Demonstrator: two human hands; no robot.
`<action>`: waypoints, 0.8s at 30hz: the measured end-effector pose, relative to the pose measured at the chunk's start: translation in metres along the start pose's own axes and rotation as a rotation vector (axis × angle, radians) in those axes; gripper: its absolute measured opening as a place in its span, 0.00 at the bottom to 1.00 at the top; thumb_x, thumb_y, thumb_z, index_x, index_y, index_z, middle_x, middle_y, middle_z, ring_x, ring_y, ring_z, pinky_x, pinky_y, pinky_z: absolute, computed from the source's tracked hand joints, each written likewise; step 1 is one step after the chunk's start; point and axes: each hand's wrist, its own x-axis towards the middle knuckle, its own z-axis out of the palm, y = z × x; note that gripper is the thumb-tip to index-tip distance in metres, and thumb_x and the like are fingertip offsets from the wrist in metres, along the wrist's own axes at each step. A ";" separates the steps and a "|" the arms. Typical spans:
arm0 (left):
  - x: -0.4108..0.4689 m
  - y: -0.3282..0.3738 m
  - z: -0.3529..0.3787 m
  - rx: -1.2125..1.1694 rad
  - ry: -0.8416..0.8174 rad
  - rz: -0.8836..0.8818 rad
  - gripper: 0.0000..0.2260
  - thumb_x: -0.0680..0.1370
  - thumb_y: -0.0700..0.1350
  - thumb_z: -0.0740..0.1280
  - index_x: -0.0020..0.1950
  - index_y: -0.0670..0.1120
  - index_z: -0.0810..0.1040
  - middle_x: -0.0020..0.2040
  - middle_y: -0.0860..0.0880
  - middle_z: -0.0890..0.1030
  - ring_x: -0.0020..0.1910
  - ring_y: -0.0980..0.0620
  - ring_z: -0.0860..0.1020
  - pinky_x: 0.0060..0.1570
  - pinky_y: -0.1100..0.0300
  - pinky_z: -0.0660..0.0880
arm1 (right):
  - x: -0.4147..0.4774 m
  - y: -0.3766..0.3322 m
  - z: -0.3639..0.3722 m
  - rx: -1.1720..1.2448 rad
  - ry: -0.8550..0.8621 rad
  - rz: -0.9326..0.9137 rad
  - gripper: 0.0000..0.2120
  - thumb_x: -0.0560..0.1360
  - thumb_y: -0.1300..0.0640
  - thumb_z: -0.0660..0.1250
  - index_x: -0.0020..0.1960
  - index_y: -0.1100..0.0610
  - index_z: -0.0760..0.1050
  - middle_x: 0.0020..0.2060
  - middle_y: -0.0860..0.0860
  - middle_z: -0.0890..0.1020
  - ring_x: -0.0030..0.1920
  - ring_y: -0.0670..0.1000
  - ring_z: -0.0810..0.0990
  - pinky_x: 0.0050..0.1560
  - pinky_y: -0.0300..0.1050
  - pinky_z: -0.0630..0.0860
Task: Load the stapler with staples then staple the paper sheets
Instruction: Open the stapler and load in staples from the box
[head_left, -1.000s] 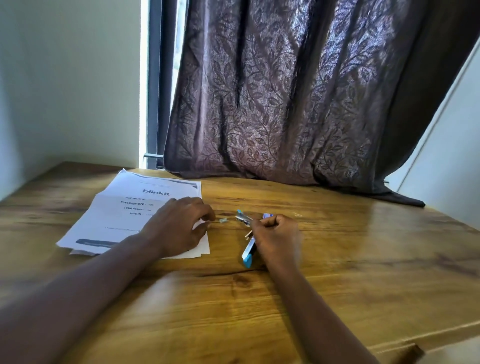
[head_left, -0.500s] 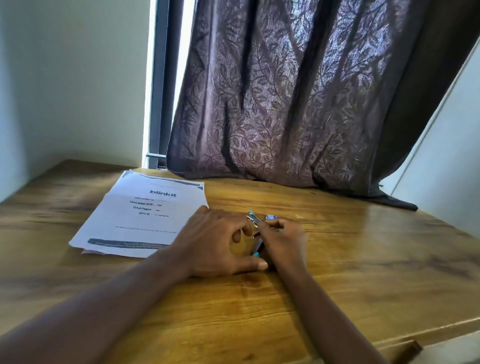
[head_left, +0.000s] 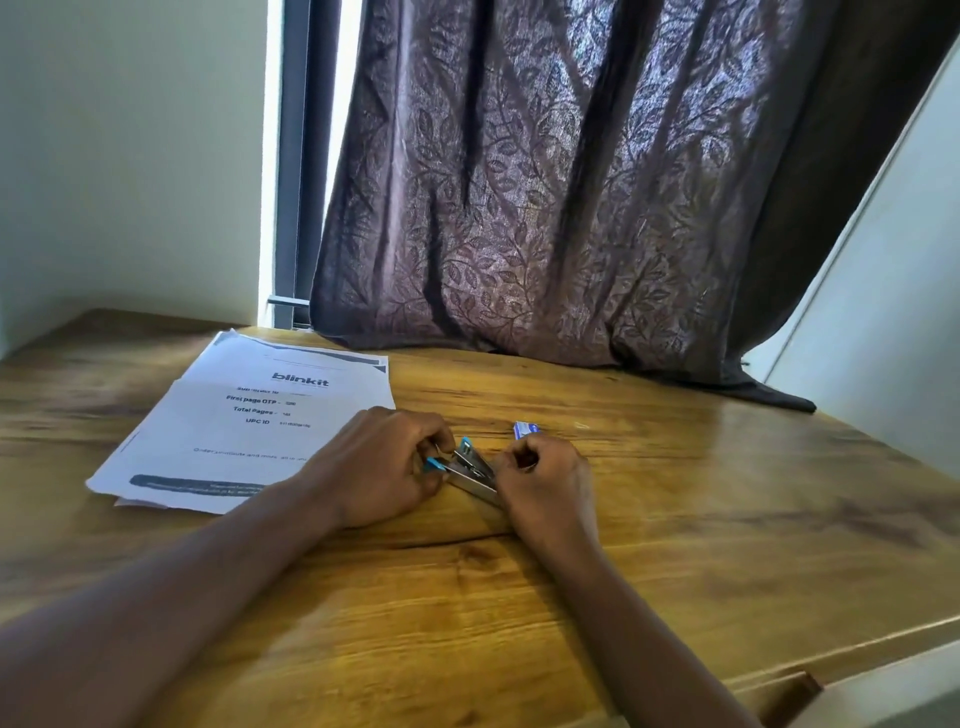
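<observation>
Gripping the stapler at both ends, I have my left hand curled, fingertips pinching its blue tip, and my right hand curled round the other end. It sits hinged open on the wooden table, metal rail showing. The paper sheets lie at ten o'clock from it, and the small staple box is at one o'clock, just beyond my right knuckles.
</observation>
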 end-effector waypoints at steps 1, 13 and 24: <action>0.000 0.000 0.001 0.003 -0.002 0.002 0.14 0.72 0.53 0.75 0.56 0.57 0.82 0.50 0.60 0.85 0.42 0.67 0.76 0.40 0.75 0.65 | 0.005 0.001 -0.001 0.001 0.030 0.004 0.07 0.72 0.49 0.68 0.40 0.52 0.80 0.40 0.48 0.82 0.43 0.48 0.80 0.42 0.45 0.76; 0.001 0.004 -0.005 0.028 0.164 0.024 0.14 0.75 0.62 0.71 0.56 0.56 0.81 0.51 0.61 0.83 0.49 0.62 0.80 0.57 0.53 0.74 | 0.060 0.010 0.006 -0.181 0.006 -0.026 0.22 0.73 0.48 0.72 0.66 0.47 0.74 0.53 0.45 0.84 0.51 0.48 0.81 0.51 0.48 0.79; 0.014 -0.019 -0.017 -0.409 0.487 -0.224 0.13 0.80 0.50 0.70 0.65 0.53 0.77 0.54 0.56 0.84 0.43 0.55 0.85 0.38 0.71 0.80 | 0.043 -0.063 0.030 0.777 -0.281 -0.325 0.22 0.72 0.70 0.75 0.64 0.57 0.78 0.56 0.53 0.85 0.55 0.52 0.85 0.56 0.50 0.82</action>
